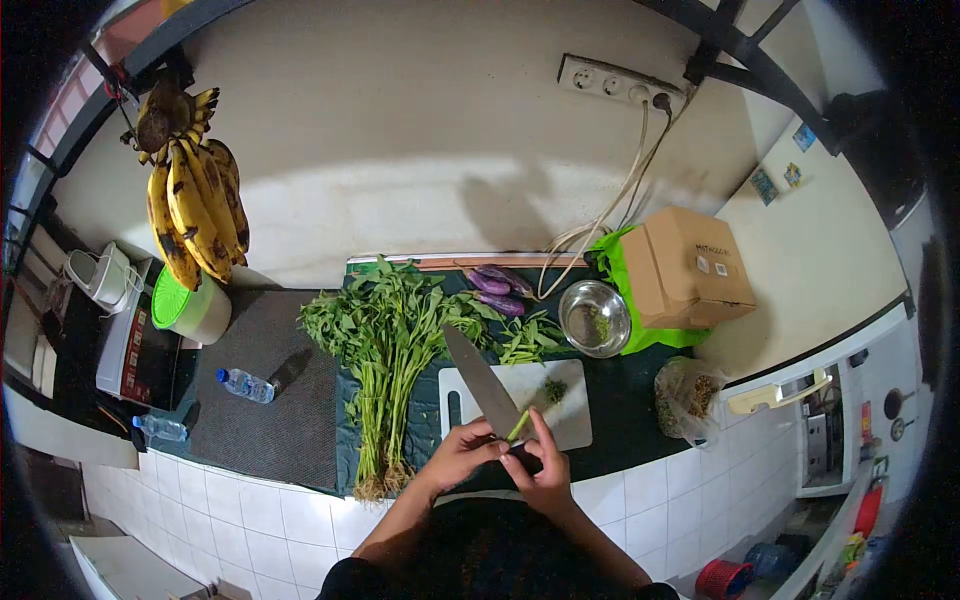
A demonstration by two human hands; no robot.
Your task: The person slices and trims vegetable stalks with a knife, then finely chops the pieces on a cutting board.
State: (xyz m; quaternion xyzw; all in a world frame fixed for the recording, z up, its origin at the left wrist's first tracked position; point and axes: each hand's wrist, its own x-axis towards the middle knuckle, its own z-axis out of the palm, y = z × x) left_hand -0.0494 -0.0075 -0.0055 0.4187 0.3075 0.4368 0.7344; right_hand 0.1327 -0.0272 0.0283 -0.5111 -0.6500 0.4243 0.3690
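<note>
A large kitchen knife (482, 378) slants up and left over the white cutting board (572, 428), its dark handle in my right hand (541, 468). The fingers of my right hand are closed round the handle, the index finger reaching up beside a short green stem (519, 426). My left hand (462, 457) is closed, with its fingertips at the lower end of that stem, next to the blade. A small pile of chopped greens (554, 390) lies on the board. Leafy green sprigs (530, 338) lie just behind it. Left of the board lies a big bundle of rooted leafy greens (385, 375).
Purple eggplants (497, 288) and a metal bowl (595, 318) with green bits stand at the back. A cardboard box (690, 268) sits on a green bag at right, near a plastic bag (686, 398). A bottle (245, 385) lies left; bananas (198, 210) hang above.
</note>
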